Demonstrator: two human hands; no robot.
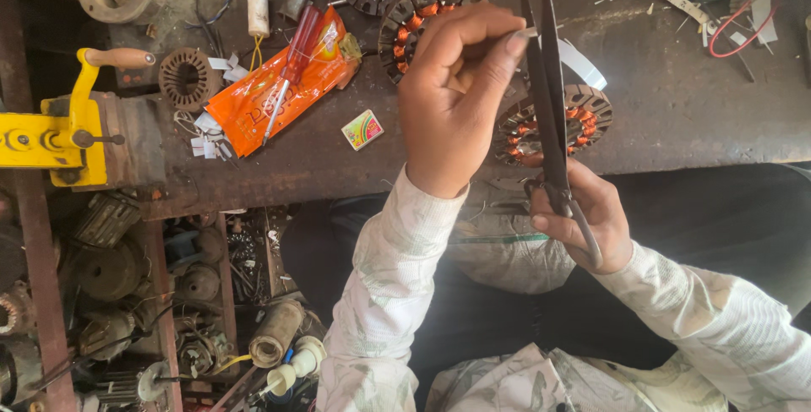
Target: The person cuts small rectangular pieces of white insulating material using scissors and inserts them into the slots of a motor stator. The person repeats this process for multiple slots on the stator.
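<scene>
Left hand [452, 103] raised over the workbench [676, 99], fingers curled shut, pinching a small white strip [527, 32] at its 1 o'clock. Right hand [587, 218] wrapped around the handles of long dark scissors [547, 99], blades pointing toward 12 o'clock, slightly parted, meeting the strip near their tips. Under the blades, 1 wound stator [583, 116] with copper coils; another stator [414, 15] at 11 o'clock of the left hand. Orange packet [253, 99] and red screwdriver [291, 61] at 9 o'clock. Yellow vise [51, 137] at the far 9 o'clock edge.
</scene>
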